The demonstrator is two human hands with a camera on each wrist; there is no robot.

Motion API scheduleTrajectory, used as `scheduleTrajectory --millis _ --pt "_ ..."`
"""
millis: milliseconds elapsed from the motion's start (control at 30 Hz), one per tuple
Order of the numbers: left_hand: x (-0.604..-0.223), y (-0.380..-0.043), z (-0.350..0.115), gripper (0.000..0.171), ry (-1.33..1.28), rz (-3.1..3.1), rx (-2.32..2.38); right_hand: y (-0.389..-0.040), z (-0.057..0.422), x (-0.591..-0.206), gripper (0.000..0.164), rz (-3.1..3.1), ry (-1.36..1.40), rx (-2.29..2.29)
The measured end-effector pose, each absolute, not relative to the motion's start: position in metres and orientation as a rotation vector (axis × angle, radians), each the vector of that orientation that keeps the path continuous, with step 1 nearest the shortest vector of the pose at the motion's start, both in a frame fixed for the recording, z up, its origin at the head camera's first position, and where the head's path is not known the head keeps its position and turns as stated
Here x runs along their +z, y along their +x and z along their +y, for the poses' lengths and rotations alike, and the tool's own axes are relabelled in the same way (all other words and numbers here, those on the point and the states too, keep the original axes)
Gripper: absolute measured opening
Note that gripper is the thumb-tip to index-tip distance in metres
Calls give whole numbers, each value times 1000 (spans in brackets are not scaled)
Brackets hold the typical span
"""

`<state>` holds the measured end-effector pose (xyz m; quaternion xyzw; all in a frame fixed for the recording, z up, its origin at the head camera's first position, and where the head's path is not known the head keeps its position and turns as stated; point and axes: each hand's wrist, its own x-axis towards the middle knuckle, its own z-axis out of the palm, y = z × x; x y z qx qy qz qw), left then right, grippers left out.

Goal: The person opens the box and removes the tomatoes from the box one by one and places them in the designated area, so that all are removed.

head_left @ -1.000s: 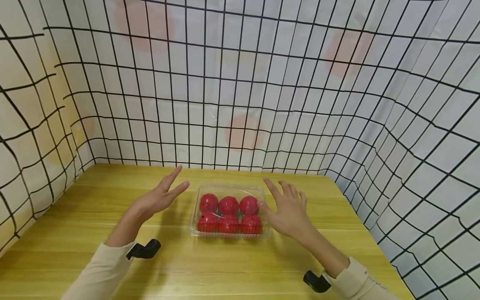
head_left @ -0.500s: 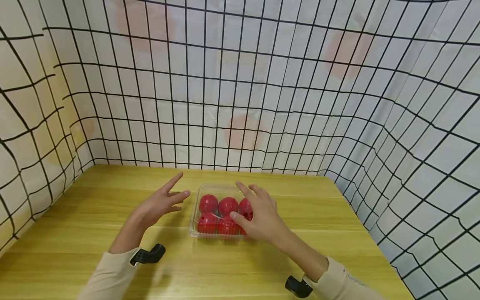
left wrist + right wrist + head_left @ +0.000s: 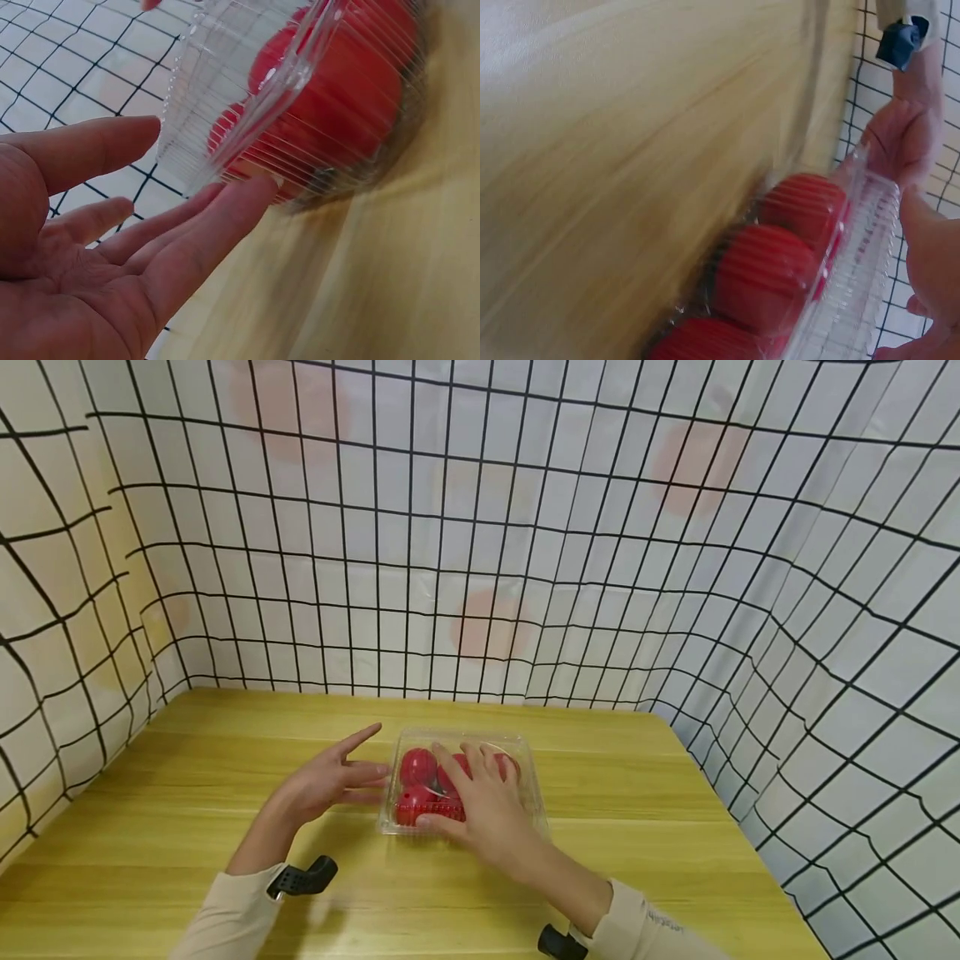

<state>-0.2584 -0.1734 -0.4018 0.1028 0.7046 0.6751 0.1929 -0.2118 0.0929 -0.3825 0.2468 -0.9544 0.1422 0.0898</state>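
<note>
A clear plastic clamshell box (image 3: 534,789) stands on the table, holding several round red tomato-like things (image 3: 417,767). My left hand (image 3: 318,785) is at the box's left side, fingers extended and spread. In the left wrist view, its fingertips reach right to the ribbed side wall (image 3: 300,161), below the lid's rim. Over the right half of the box lies my right hand (image 3: 491,814), fingers spread and slightly bent above the lid, hiding part of the contents. In the right wrist view, the red things (image 3: 765,277) show through the box's wall, beside my right hand (image 3: 937,262).
The yellow wood-grain table (image 3: 637,860) extends around the box. A black wire grid (image 3: 480,560) backed by pale sheeting encloses the back and both sides. Black wrist mounts (image 3: 303,878) project from the beige sleeves (image 3: 232,914).
My right hand has moved left from beside the box's right end to over its lid. My left hand has come slightly right and closer to the box's left side. The box stays in place.
</note>
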Motion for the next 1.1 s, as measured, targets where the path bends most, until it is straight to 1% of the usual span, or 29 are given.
scheduleTrajectory --millis 267,600,867,1100 --pt "-411 -258 -176 80 320 1886 1933 -208 81 -389 92 -2855 714 234" --pt "-420 -259 -177 70 272 1863 1976 -207 72 -395 85 -2870 751 285" --pt "-422 -259 -177 72 304 1783 2019 -206 64 -398 89 -2855 753 297" --pt "-424 -260 -178 73 276 1755 2037 -206 59 -402 90 -2848 744 286"
